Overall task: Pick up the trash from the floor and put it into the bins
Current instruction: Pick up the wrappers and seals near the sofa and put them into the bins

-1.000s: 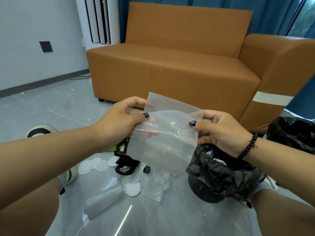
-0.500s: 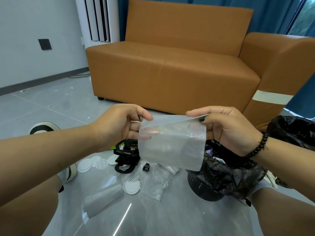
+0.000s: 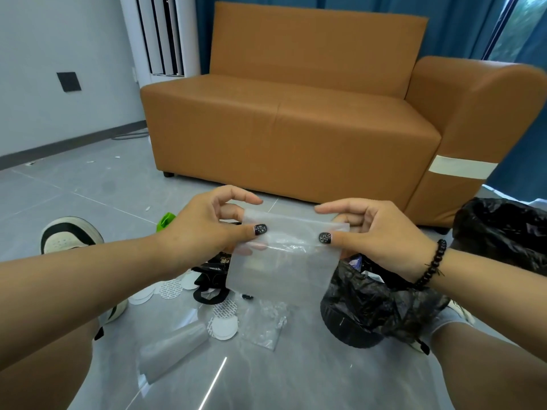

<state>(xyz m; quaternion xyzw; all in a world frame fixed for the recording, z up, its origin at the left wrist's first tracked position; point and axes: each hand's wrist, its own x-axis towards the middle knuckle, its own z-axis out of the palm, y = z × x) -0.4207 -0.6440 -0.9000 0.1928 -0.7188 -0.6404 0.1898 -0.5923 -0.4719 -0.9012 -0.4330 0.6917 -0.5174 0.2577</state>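
**Item: clear plastic bag, held in air**

Left hand and right hand are each pinching a top corner of the clear plastic bag (thumbs in front), holding it above floor litter, just beside the black-lined bin.

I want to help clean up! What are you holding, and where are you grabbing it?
A clear plastic bag, pinched along its top edge: left hand at the left corner, right hand at the right.
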